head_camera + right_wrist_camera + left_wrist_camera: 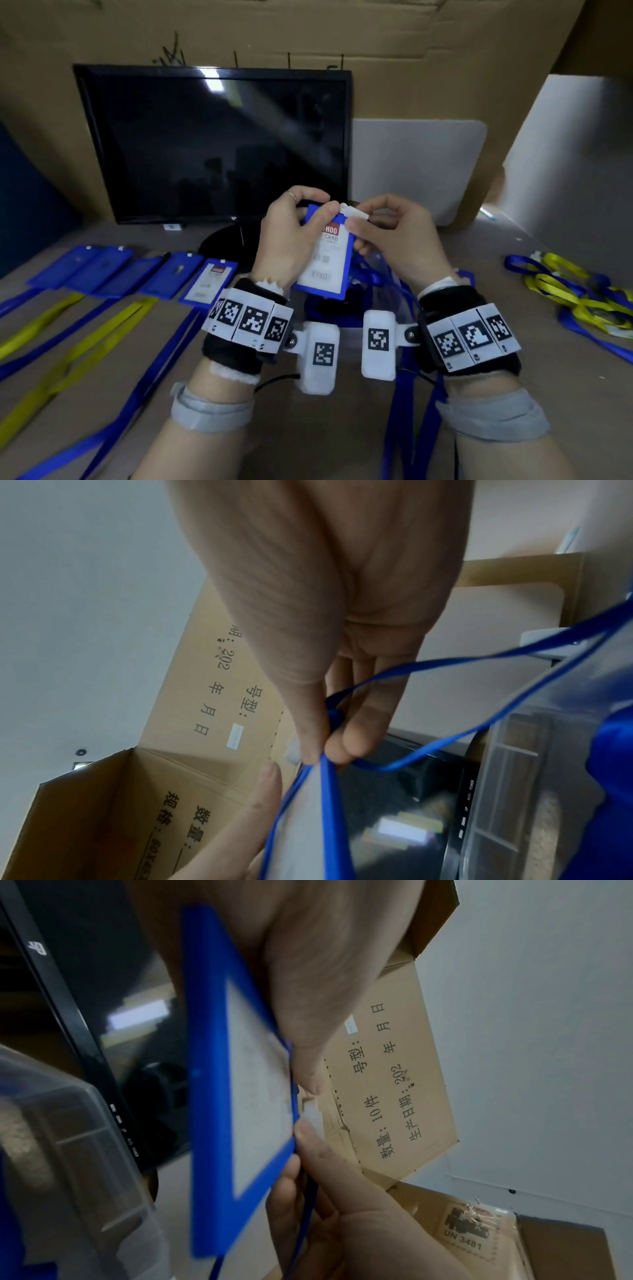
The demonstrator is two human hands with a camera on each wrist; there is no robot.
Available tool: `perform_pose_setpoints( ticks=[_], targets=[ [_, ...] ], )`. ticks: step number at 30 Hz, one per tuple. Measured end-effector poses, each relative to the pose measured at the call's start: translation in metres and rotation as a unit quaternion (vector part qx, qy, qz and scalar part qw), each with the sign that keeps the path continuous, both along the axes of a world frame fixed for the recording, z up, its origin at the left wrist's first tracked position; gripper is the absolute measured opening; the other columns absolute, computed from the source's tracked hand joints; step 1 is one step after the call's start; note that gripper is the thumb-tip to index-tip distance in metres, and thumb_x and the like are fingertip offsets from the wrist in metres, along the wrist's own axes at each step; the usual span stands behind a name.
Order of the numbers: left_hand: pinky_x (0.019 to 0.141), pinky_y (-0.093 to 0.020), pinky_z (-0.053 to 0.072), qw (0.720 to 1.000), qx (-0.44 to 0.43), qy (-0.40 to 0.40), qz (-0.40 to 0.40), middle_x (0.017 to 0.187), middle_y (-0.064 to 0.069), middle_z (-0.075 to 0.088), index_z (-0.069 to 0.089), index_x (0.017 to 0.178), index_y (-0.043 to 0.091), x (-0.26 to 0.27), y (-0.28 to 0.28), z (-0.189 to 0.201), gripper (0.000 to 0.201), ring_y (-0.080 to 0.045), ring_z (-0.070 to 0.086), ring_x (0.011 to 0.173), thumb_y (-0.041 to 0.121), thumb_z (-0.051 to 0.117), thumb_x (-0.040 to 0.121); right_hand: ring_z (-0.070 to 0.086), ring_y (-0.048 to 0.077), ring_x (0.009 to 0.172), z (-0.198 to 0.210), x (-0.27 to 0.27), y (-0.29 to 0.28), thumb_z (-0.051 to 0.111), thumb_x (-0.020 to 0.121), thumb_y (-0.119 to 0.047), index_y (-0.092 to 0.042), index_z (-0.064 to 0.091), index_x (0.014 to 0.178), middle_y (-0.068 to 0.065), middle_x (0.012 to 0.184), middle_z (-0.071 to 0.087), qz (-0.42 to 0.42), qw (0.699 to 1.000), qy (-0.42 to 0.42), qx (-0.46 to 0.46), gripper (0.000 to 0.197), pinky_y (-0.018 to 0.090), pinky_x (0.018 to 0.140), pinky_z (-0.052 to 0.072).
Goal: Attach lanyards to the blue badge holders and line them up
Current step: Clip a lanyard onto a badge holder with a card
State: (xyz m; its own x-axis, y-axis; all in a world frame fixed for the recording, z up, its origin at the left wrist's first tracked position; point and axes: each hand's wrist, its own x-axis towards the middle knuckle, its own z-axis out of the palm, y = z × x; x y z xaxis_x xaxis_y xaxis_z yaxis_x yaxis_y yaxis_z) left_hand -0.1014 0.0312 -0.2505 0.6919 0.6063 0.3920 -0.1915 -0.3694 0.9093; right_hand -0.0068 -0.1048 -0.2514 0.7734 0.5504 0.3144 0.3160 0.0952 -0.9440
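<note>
Blue badge holder (323,260) held upright above the surface (239,394), clamped in left hand (291,233) grip. White lanyard clip (354,211) pinched by right hand (394,236) at holder's top edge.

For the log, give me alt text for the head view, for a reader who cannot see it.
Two hands hold a blue badge holder upright before a dark monitor: left hand grips it, right hand pinches a white clip at its top. Five finished badge holders lie left.
</note>
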Motion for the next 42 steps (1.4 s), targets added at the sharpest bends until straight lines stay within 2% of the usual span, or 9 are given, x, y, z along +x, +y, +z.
perform_pose_setpoints(
  ticks=[6, 9, 12, 16, 21, 27, 31, 38, 42],
  targets=[
    [0.061, -0.032, 0.055, 0.998, -0.015, 0.036, -0.056, 0.093, -0.008, 0.073, 0.06, 0.116, 0.021, 0.007, 0.005, -0.009, 0.016, -0.014, 0.069, 0.071, 0.019, 0.057, 0.1, 0.067, 0.02, 0.06, -0.002, 0.005, 0.0, 0.079, 0.084, -0.01, -0.011, 0.067, 0.087, 0.01, 0.077, 0.077, -0.029, 1.0, -0.009, 0.006, 0.012, 0.028, 0.059, 0.057],
    [0.067, -0.032, 0.053, 0.997, 0.068, 0.034, 0.004, 0.086, 0.003, 0.072, 0.067, 0.103, 0.035, 0.01, 0.008, -0.012, 0.027, -0.012, 0.065, 0.072, 0.017, 0.046, 0.101, 0.067, 0.018, 0.06, -0.002, 0.004, 0.0, 0.076, 0.087, -0.01, -0.009, 0.069, 0.091, 0.009, 0.076, 0.076, -0.033, 0.999, -0.02, 0.008, 0.008, 0.02, 0.052, 0.05],
    [0.06, -0.033, 0.051, 0.996, 0.066, 0.063, 0.001, 0.075, 0.003, 0.069, 0.07, 0.09, 0.03, 0.008, 0.009, -0.013, 0.035, -0.012, 0.059, 0.061, 0.014, 0.041, 0.102, 0.067, 0.017, 0.062, -0.002, 0.004, -0.001, 0.074, 0.088, -0.014, -0.018, 0.074, 0.093, 0.003, 0.077, 0.077, -0.038, 0.998, -0.043, 0.005, 0.006, 0.019, 0.053, 0.049],
    [0.062, -0.033, 0.051, 0.996, 0.013, 0.086, -0.029, 0.076, 0.0, 0.069, 0.071, 0.086, 0.02, 0.008, 0.006, -0.007, 0.027, -0.014, 0.061, 0.063, 0.017, 0.047, 0.097, 0.066, 0.012, 0.065, -0.006, 0.004, 0.003, 0.068, 0.093, -0.014, -0.026, 0.075, 0.097, -0.003, 0.078, 0.077, -0.03, 0.998, -0.056, 0.001, 0.014, 0.018, 0.056, 0.048],
    [0.063, -0.03, 0.048, 0.995, -0.033, 0.08, -0.041, 0.07, 0.0, 0.065, 0.07, 0.085, 0.008, 0.006, 0.004, -0.004, 0.032, -0.012, 0.06, 0.063, 0.035, 0.057, 0.098, 0.065, 0.007, 0.068, -0.009, 0.002, 0.007, 0.069, 0.092, -0.015, -0.019, 0.076, 0.105, -0.002, 0.082, 0.078, -0.015, 0.998, -0.056, -0.002, 0.015, 0.017, 0.057, 0.048],
    [0.066, -0.031, 0.052, 0.997, -0.029, 0.072, -0.014, 0.077, 0.003, 0.069, 0.072, 0.085, 0.018, 0.01, 0.008, -0.007, 0.018, -0.014, 0.066, 0.072, 0.026, 0.058, 0.093, 0.067, 0.003, 0.067, -0.01, 0.001, 0.008, 0.074, 0.088, -0.012, -0.016, 0.079, 0.103, -0.004, 0.079, 0.078, -0.007, 0.998, -0.057, -0.011, 0.016, 0.014, 0.056, 0.048],
    [0.072, -0.038, 0.057, 0.996, -0.054, 0.076, -0.003, 0.075, 0.003, 0.07, 0.072, 0.081, 0.02, 0.01, 0.007, -0.009, 0.018, -0.021, 0.07, 0.077, 0.032, 0.059, 0.083, 0.074, 0.005, 0.084, -0.011, 0.0, 0.007, 0.076, 0.086, -0.01, -0.016, 0.079, 0.103, -0.004, 0.089, 0.079, -0.01, 0.998, -0.063, -0.018, 0.018, 0.016, 0.069, 0.055],
    [0.064, -0.034, 0.057, 0.994, -0.107, 0.035, 0.007, 0.085, -0.011, 0.073, 0.073, 0.087, 0.011, 0.01, 0.005, -0.008, 0.012, -0.021, 0.069, 0.072, 0.02, 0.064, 0.085, 0.07, 0.003, 0.094, -0.01, -0.003, 0.012, 0.075, 0.088, -0.018, -0.026, 0.078, 0.106, -0.015, 0.096, 0.076, -0.058, 0.989, -0.126, -0.044, 0.02, 0.023, 0.077, 0.058],
    [0.061, -0.029, 0.058, 0.995, -0.095, 0.043, 0.002, 0.085, -0.009, 0.075, 0.074, 0.09, 0.014, 0.006, 0.005, -0.007, 0.01, -0.018, 0.071, 0.07, 0.02, 0.066, 0.088, 0.071, 0.007, 0.09, -0.01, 0.0, 0.01, 0.075, 0.088, -0.017, -0.025, 0.079, 0.107, -0.01, 0.095, 0.077, -0.055, 0.99, -0.123, -0.039, 0.02, 0.022, 0.07, 0.057]
  ],
)
